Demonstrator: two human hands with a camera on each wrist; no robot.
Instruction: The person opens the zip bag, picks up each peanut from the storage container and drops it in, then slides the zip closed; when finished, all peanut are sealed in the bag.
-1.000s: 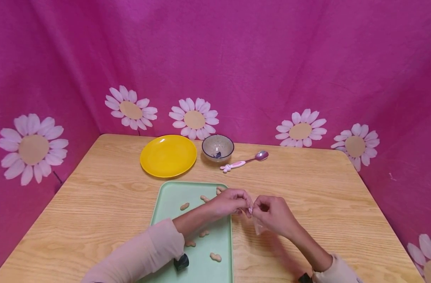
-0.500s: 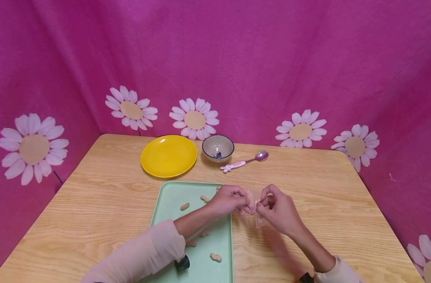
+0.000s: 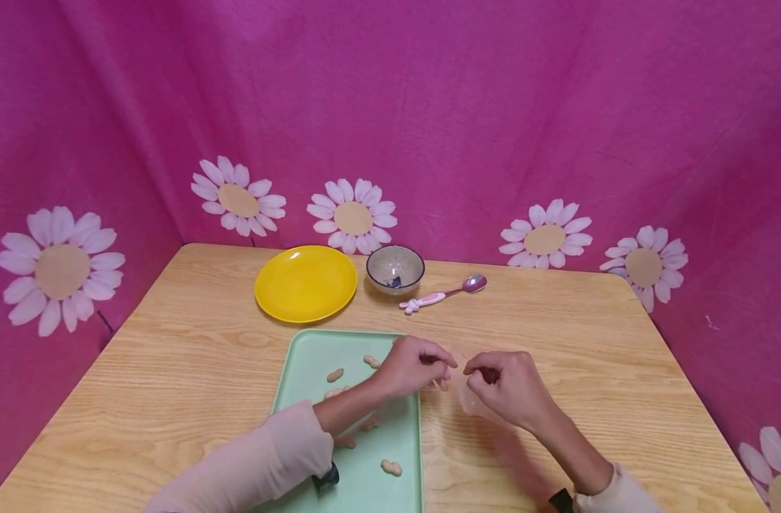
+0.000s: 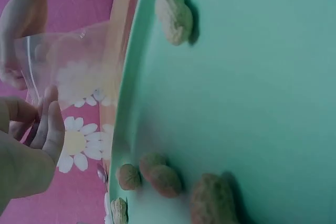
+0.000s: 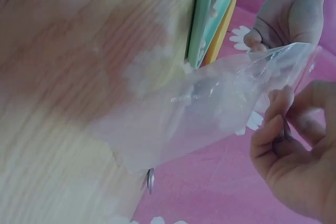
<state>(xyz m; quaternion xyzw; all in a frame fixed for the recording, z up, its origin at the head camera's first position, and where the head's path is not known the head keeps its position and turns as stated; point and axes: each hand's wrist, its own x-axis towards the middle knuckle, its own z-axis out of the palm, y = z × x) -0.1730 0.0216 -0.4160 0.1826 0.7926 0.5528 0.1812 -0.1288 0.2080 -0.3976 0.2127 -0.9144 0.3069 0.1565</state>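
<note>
The table (image 3: 557, 342) fills the lower view; on it a green tray (image 3: 313, 356) lies before the person, with a yellow plate (image 3: 305, 283), a bowl (image 3: 395, 267) and a spoon (image 3: 443, 293) beyond it; between the hands, just right of the tray's edge and above the table, hangs a clear bag (image 5: 210, 114); the left hand (image 3: 411, 367) pinches one side of the bag's mouth, fingers curled; the right hand (image 3: 509, 385) pinches the other side, fingers bent; peanuts (image 3: 390, 467) lie scattered on the tray.
</note>
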